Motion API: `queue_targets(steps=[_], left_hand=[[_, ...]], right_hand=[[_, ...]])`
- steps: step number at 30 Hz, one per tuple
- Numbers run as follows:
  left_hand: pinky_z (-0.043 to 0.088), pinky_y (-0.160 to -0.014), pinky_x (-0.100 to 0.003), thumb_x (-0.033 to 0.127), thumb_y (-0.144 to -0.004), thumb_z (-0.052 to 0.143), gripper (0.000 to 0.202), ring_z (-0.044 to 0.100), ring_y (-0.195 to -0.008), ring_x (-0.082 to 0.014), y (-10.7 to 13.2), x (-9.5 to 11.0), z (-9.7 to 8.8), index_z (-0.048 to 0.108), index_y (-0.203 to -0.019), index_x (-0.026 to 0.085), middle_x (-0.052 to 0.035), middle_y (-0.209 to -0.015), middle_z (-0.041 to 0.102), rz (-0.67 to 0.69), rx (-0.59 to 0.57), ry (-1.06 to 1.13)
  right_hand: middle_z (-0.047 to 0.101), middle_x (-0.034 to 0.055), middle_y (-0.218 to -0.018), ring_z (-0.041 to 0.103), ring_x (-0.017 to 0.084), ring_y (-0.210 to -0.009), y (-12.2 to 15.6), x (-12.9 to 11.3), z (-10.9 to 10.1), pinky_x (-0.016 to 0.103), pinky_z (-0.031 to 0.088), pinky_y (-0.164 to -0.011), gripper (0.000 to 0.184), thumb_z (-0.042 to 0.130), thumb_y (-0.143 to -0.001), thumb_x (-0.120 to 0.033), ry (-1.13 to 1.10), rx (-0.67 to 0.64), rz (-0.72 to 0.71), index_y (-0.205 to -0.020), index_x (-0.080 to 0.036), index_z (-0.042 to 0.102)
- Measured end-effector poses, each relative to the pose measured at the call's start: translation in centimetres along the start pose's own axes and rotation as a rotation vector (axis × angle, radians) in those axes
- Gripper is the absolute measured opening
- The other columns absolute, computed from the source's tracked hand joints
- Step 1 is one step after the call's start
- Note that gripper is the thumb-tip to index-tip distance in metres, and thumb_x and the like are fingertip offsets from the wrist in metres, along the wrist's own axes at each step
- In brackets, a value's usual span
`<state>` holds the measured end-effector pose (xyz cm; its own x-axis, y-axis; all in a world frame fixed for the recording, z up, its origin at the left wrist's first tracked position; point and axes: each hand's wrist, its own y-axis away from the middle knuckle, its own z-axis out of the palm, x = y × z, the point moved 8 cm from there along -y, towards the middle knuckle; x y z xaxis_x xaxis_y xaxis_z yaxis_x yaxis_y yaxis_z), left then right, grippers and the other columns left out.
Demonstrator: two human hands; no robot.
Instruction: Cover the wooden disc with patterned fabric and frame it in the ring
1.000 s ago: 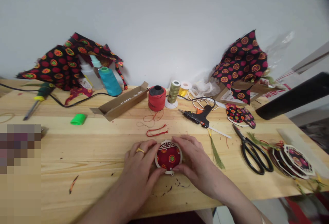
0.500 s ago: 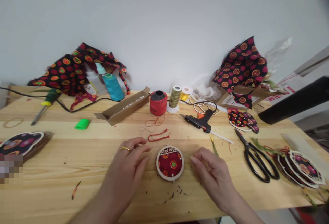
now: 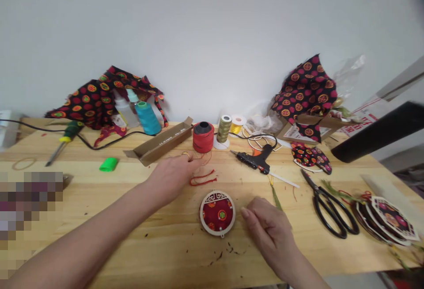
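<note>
My left hand [image 3: 177, 173], with a ring on one finger, is stretched out over the table. Its fingertips are at the loose red thread just in front of the red thread spool [image 3: 203, 138]; no grip on the thread shows. A short red cord [image 3: 202, 177] lies folded beside that hand. Nearer to me lies a round pendant [image 3: 217, 214] with a pale wooden rim, a cut lattice at its top and dark red patterned fabric. To its right my right hand [image 3: 270, 229] rests on the table, fingers curled in and holding nothing visible, apart from the pendant.
A black glue gun [image 3: 255, 160] and black-handled scissors [image 3: 331, 211] lie on the right, near stacked fabric ornaments [image 3: 392, 220]. At the back stand an olive spool [image 3: 224, 130], a cardboard box [image 3: 162, 143] and a teal thread cone [image 3: 148, 119]. A screwdriver [image 3: 62, 141] lies left.
My left hand has moved forward from beside the pendant to the red thread by the spool. My right hand has stayed near the pendant, its fingers more curled. The pendant still lies on the table.
</note>
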<state>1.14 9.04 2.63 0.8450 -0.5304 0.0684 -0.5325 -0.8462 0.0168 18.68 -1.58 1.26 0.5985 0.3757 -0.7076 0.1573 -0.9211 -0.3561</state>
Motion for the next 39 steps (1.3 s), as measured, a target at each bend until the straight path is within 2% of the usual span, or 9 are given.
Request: queue_targets(steps=[6, 13, 16, 19, 21, 24, 30, 33, 39], left_hand=[[0.047, -0.066, -0.028, 0.016, -0.085, 0.046, 0.027, 0.065, -0.085, -0.0228, -1.1, -0.4, 1.0, 0.068, -0.097, 0.026, -0.0041, -0.101, 0.066, 0.016, -0.022, -0.011], [0.042, -0.053, -0.029, 0.001, -0.080, 0.037, 0.036, 0.066, -0.076, -0.0229, -0.1, -2.4, -0.5, 0.063, -0.098, 0.018, -0.0109, -0.106, 0.062, -0.158, 0.022, -0.195], [0.042, -0.053, -0.031, 0.002, -0.085, 0.030, 0.036, 0.066, -0.077, -0.0266, 0.9, -2.8, -1.6, 0.062, -0.098, 0.014, -0.0141, -0.101, 0.061, -0.244, 0.065, -0.253], [0.042, -0.056, -0.031, 0.005, -0.088, 0.026, 0.040, 0.066, -0.081, -0.0262, 1.7, -2.6, -2.1, 0.060, -0.106, 0.017, -0.0140, -0.111, 0.060, -0.253, 0.093, -0.261], [0.043, -0.059, -0.029, 0.004, -0.086, 0.031, 0.041, 0.065, -0.083, -0.0229, 1.7, -1.8, -1.5, 0.060, -0.109, 0.022, -0.0091, -0.120, 0.059, -0.165, 0.053, -0.194], [0.042, -0.060, -0.026, 0.006, -0.085, 0.039, 0.037, 0.065, -0.083, -0.0195, 1.3, -0.9, 0.1, 0.063, -0.103, 0.027, -0.0026, -0.118, 0.061, -0.039, -0.028, -0.087], [0.038, -0.051, -0.028, 0.008, -0.084, 0.045, 0.026, 0.065, -0.076, -0.0210, 0.0, -1.4, 1.8, 0.066, -0.089, 0.022, -0.0066, -0.105, 0.065, -0.054, -0.027, -0.137], [0.035, -0.048, -0.029, 0.005, -0.082, 0.044, 0.028, 0.064, -0.072, -0.0216, 0.2, -1.6, 0.6, 0.064, -0.096, 0.019, -0.0089, -0.103, 0.065, -0.113, 0.034, -0.208], [0.021, -0.046, -0.031, 0.014, -0.094, 0.032, 0.030, 0.059, -0.069, -0.0204, 2.3, -2.4, -5.0, 0.061, -0.097, 0.018, -0.0108, -0.113, 0.062, -0.332, 0.250, -0.395]], right_hand=[[0.043, -0.0028, -0.056, 0.042, 0.011, -0.056, 0.4, 0.5, 0.5, 0.024, 0.033, -0.055, 0.038, 0.047, -0.094, -0.023, 0.002, -0.014, 0.015, -0.058, -0.020, 0.038], [0.042, -0.0031, -0.055, 0.041, 0.011, -0.055, 0.2, 0.5, 0.7, 0.024, 0.032, -0.055, 0.038, 0.047, -0.094, -0.023, 0.001, -0.014, 0.006, -0.058, -0.020, 0.037], [0.041, -0.0032, -0.055, 0.040, 0.011, -0.055, 0.2, 0.3, 0.6, 0.024, 0.032, -0.055, 0.038, 0.047, -0.094, -0.023, 0.003, -0.013, 0.000, -0.058, -0.020, 0.036], [0.041, -0.0031, -0.055, 0.040, 0.011, -0.055, 0.1, 0.2, 0.7, 0.024, 0.032, -0.055, 0.038, 0.047, -0.094, -0.023, 0.001, -0.015, -0.001, -0.058, -0.020, 0.035], [0.042, -0.0031, -0.055, 0.040, 0.011, -0.055, 0.1, 0.2, 0.7, 0.024, 0.031, -0.055, 0.038, 0.047, -0.094, -0.022, 0.005, -0.020, -0.002, -0.058, -0.020, 0.035], [0.042, -0.0031, -0.055, 0.040, 0.011, -0.055, 0.1, 0.3, 0.8, 0.024, 0.031, -0.056, 0.038, 0.046, -0.094, -0.022, 0.021, -0.027, 0.000, -0.058, -0.020, 0.035], [0.042, -0.0036, -0.055, 0.040, 0.011, -0.055, 0.2, 0.4, 1.0, 0.024, 0.031, -0.057, 0.037, 0.047, -0.094, -0.023, 0.025, -0.035, -0.008, -0.059, -0.019, 0.037], [0.042, -0.0035, -0.055, 0.040, 0.011, -0.055, 0.1, 0.4, 0.9, 0.024, 0.031, -0.058, 0.037, 0.047, -0.094, -0.023, 0.028, -0.026, -0.023, -0.059, -0.019, 0.038], [0.043, -0.0033, -0.056, 0.040, 0.011, -0.055, 0.2, 0.6, 1.1, 0.024, 0.031, -0.058, 0.037, 0.046, -0.095, -0.024, 0.033, -0.041, -0.017, -0.059, -0.019, 0.037]])
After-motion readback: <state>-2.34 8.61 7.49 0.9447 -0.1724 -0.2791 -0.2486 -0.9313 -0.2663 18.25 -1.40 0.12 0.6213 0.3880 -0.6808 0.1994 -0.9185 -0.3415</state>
